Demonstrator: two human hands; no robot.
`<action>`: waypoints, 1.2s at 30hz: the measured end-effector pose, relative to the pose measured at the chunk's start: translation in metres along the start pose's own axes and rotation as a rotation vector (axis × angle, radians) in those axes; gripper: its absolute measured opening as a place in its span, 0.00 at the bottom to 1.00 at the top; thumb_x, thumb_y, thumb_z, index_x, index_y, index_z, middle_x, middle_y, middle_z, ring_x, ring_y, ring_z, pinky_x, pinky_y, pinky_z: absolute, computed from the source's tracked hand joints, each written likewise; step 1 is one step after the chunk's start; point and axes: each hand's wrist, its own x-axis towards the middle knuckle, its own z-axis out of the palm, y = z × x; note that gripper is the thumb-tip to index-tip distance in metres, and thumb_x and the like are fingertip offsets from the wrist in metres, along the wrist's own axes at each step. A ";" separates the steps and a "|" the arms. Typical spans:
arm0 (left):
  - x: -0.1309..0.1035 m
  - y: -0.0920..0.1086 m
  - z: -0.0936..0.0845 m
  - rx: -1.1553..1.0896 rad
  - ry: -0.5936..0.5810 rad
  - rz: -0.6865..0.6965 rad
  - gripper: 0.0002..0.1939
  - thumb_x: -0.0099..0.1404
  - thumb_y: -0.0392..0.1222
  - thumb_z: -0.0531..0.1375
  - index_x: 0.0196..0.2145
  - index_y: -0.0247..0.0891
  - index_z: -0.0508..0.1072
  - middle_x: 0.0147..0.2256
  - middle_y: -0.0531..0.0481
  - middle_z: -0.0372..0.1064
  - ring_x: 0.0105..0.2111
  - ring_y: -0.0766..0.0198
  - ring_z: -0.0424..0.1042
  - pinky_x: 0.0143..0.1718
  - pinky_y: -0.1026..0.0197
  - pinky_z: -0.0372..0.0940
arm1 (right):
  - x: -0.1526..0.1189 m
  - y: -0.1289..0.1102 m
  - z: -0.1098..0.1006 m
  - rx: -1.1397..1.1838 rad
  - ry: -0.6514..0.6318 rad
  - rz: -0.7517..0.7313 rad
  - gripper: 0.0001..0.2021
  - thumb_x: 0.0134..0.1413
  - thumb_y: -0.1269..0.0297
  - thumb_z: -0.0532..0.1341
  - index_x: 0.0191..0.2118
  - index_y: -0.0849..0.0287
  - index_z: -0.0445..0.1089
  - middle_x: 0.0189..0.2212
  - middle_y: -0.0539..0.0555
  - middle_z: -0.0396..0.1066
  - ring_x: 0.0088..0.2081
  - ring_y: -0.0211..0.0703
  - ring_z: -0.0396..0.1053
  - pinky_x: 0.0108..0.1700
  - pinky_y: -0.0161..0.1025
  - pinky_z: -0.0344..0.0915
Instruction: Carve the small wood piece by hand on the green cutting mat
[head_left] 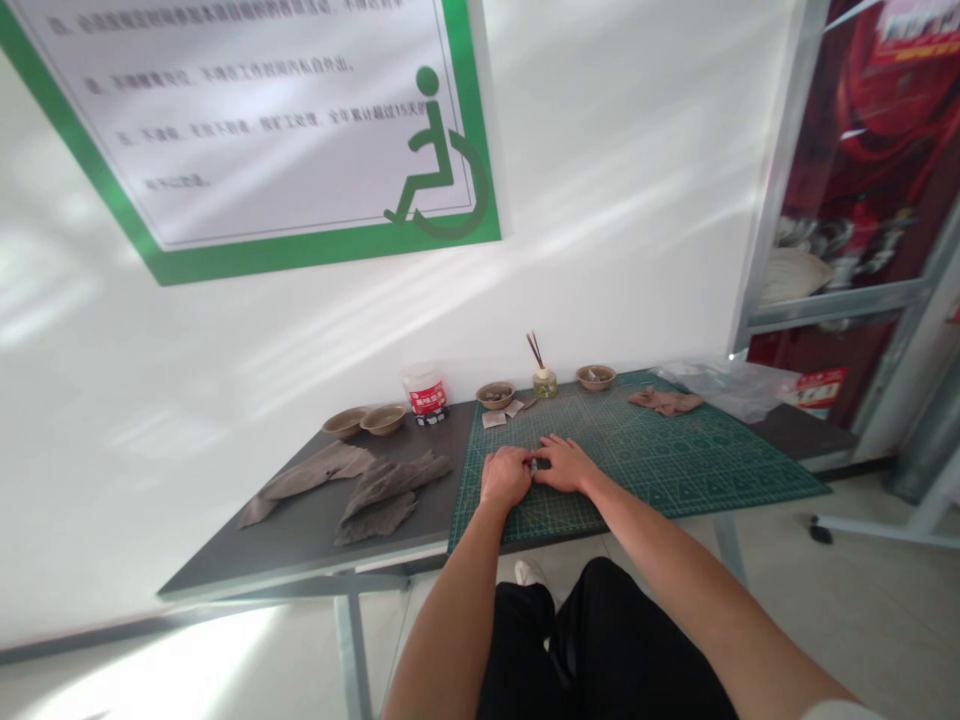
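My left hand (507, 476) rests low over the green cutting mat (637, 465), its fingers curled closed. Close beside it, my right hand (565, 466) has thumb and forefinger drawn together toward the left fingertips, while its other fingers lie stretched forward over the mat. Between the fingertips of both hands shows a small greyish-white piece (534, 467), too small and too covered to name. Beyond the hands, small pale squares (494, 420) lie on the mat beside a brown bowl (496, 396) with small bits in it.
Left on the dark table (300, 545) lie crumpled grey-brown cloths (390, 490), two bowls (384, 420) and a red-and-white tub (426, 396). Along the back stand a small glass bottle with sticks (545, 382) and another bowl (596, 377). A brown rag (665, 401) and clear plastic (739, 388) lie right.
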 end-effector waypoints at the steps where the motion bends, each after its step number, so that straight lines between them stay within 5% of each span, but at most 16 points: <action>1: 0.000 0.000 -0.001 -0.003 -0.005 0.005 0.13 0.61 0.38 0.50 0.38 0.45 0.73 0.41 0.51 0.72 0.46 0.61 0.65 0.46 0.59 0.55 | 0.000 0.000 0.000 0.002 -0.002 0.003 0.29 0.48 0.47 0.56 0.57 0.48 0.60 0.63 0.53 0.47 0.63 0.53 0.40 0.60 0.53 0.36; 36: -0.004 -0.001 0.001 -0.030 0.074 -0.053 0.13 0.60 0.39 0.51 0.39 0.45 0.73 0.40 0.50 0.72 0.45 0.60 0.65 0.49 0.56 0.52 | -0.002 -0.004 -0.003 -0.006 -0.011 0.011 0.30 0.48 0.46 0.56 0.58 0.49 0.59 0.63 0.55 0.47 0.63 0.54 0.40 0.60 0.53 0.36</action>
